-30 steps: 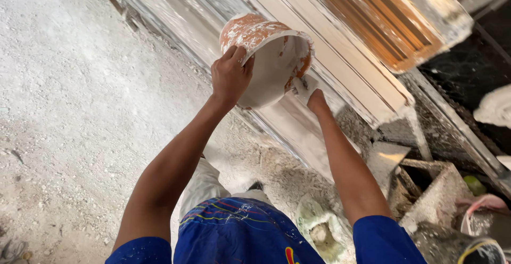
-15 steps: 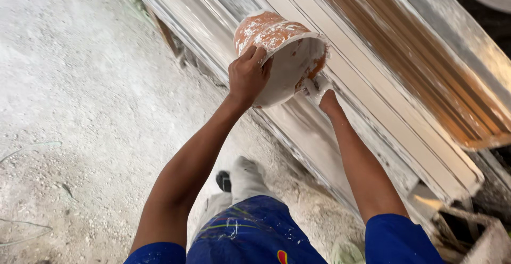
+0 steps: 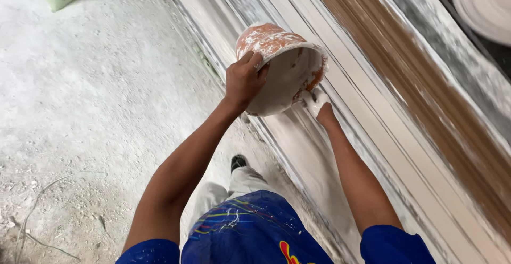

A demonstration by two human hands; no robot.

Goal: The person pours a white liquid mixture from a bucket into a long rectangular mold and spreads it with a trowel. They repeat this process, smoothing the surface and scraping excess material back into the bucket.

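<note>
One head view. Left hand clamped on the rim of an orange, plaster-caked bucket, tipped on its side above a long white moulding form. Right hand, coated white, sits at the bucket's mouth against the form; whether its fingers close on anything cannot be told. Risk: wet plaster could slop past the form onto the dusty floor if the bucket tips further.

Bucket farther along the mould
</note>
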